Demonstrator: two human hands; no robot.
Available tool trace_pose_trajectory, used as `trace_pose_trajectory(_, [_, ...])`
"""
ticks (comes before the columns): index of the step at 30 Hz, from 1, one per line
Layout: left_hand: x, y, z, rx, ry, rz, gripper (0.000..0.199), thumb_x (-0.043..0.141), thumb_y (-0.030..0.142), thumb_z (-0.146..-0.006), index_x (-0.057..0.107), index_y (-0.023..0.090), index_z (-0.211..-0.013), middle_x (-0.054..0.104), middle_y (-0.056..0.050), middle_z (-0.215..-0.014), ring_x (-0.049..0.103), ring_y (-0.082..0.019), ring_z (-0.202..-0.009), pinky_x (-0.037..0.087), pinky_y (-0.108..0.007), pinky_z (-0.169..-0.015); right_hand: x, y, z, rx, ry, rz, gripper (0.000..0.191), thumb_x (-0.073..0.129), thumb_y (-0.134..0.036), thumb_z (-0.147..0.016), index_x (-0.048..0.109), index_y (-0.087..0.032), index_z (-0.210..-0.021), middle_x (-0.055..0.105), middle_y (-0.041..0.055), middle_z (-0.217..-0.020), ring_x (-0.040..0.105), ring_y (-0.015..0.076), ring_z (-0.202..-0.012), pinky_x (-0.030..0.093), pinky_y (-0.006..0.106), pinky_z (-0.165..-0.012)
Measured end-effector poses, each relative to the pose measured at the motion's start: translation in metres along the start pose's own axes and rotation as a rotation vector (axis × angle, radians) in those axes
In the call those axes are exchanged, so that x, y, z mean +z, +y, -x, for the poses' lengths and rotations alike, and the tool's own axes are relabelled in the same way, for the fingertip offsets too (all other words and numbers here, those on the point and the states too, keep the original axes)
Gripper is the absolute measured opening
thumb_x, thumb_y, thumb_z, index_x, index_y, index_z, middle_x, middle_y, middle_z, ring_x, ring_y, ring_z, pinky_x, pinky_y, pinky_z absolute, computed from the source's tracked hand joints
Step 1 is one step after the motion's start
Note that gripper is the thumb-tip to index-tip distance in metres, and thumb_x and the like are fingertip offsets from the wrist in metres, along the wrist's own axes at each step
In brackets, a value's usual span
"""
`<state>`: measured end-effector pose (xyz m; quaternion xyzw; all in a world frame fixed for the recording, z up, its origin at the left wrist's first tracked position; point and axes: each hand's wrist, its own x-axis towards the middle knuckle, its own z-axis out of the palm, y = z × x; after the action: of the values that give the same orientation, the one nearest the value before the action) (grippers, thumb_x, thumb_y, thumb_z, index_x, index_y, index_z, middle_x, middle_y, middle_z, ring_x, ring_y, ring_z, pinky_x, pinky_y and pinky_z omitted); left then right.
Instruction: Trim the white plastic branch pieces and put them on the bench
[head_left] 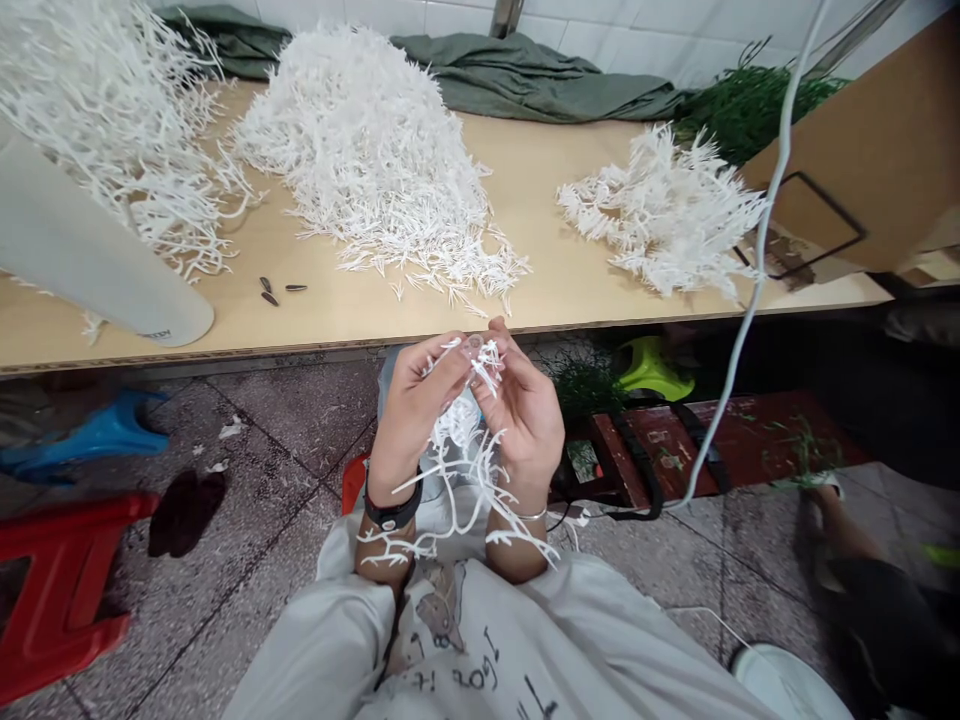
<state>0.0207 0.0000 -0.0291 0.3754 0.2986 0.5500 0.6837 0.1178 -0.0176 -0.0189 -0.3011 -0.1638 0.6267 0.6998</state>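
Observation:
My left hand [416,405], a dark band at its wrist, is closed with thumb and fingers pinching a white plastic branch [457,515]. My right hand [531,412] closes on small white plastic sprigs [486,368] at the same spot, fingertips almost meeting the left ones. The branch's forked stems hang down between my wrists, over my lap. Fingers partly hide where the sprigs and stem meet. Just beyond my hands, a large heap of white sprigs [367,140] lies on the table [525,225].
Longer white branches [127,150] are piled at the left behind a pale cylinder [97,240]. A smaller white pile [667,215] lies right, near a cardboard box [885,150]. A white cable [754,290] hangs in front. Red stool [67,570] at left; another person's leg [847,530] at right.

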Motion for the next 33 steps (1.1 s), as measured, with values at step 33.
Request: trace_pose_trajectory(33, [0.005,0.019,0.015,-0.421,-0.366,0.258,0.040,0.073,0.032,-0.071,0.044,0.015,-0.050,0.026,0.007,-0.043,0.019,-0.002,-0.037,0.013,-0.021,-0.036,-0.008,0.003,0.027,0.029,-0.452,0.289,0.061,0.058,-0.055,-0.078,0.023,-0.019,-0.044,0.010,-0.0121,-0.032,0.008,0.0017,-0.026,0.011,0.016,-0.027])
